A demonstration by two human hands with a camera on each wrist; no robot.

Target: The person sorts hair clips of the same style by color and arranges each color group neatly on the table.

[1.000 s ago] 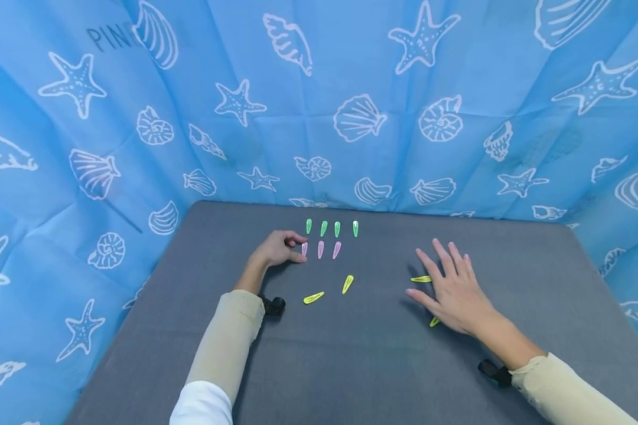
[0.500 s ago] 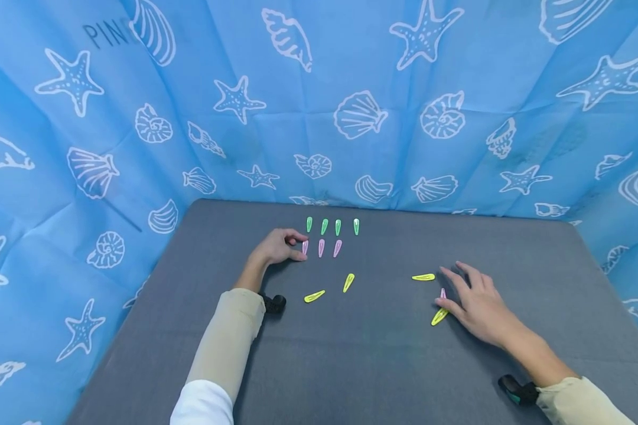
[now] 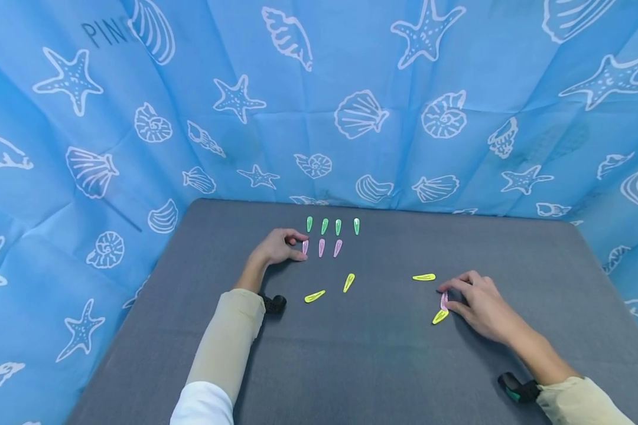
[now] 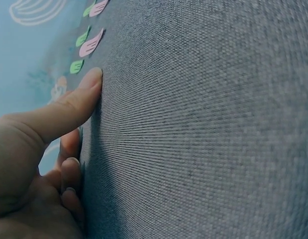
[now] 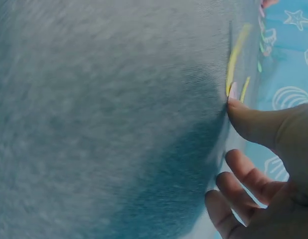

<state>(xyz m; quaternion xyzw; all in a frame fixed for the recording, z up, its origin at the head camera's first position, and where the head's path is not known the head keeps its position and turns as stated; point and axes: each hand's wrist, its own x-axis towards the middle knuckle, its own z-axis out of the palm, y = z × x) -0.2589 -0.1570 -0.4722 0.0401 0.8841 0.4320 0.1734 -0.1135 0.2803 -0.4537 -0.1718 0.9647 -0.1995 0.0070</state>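
My left hand [image 3: 277, 246] holds the leftmost pink snap hair clip [image 3: 305, 248] by its ends, thumb below and index finger above, down at the table. In the left wrist view the thumb [image 4: 77, 102] hides that clip. Two more pink clips [image 3: 321, 248] lie to its right, under a row of green hair clips [image 3: 325, 226]. At the right, my right hand [image 3: 481, 304] pinches another pink hair clip [image 3: 444, 300] between thumb and index finger. A yellow hair clip [image 3: 440, 317] lies right at that clip's lower end.
Two yellow clips [image 3: 348, 283] lie below the pink row, turned at different angles. One more yellow clip [image 3: 423, 277] is up and left of my right hand. The grey cloth table [image 3: 372, 366] ends at a blue shell-print curtain [image 3: 308, 88] behind.
My right hand, first spread over the right-hand clips, has drawn back right and down, then closed thumb and index finger on the pink clip. My left hand has stayed in place.
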